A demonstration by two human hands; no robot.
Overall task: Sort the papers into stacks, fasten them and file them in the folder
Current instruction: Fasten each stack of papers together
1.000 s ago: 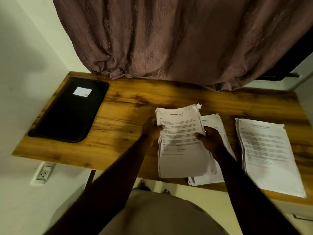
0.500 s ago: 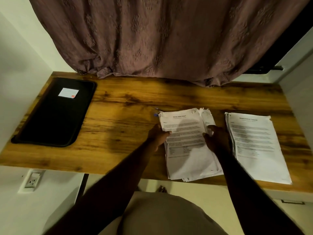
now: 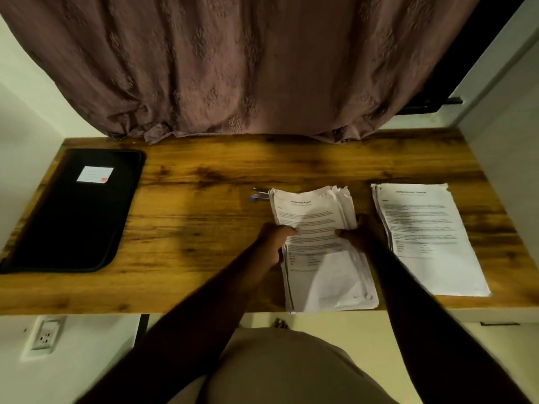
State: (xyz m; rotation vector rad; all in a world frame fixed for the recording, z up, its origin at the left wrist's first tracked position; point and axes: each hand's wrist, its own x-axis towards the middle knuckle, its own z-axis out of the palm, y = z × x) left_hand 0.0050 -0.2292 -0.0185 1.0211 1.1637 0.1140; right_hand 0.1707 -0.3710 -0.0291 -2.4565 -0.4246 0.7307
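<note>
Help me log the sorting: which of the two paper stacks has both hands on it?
The middle stack, gripped by the left hand and right hand, its near edge overhanging the desk. The right stack lies untouched.

- One head camera only, worn by the person; it looks forward and steeply down at the brown wooden desk (image 3: 204,199).
- It stands near (wide-angle, edges bent), the mauve patterned curtain (image 3: 233,68) at top, the person's own body at bottom.
</note>
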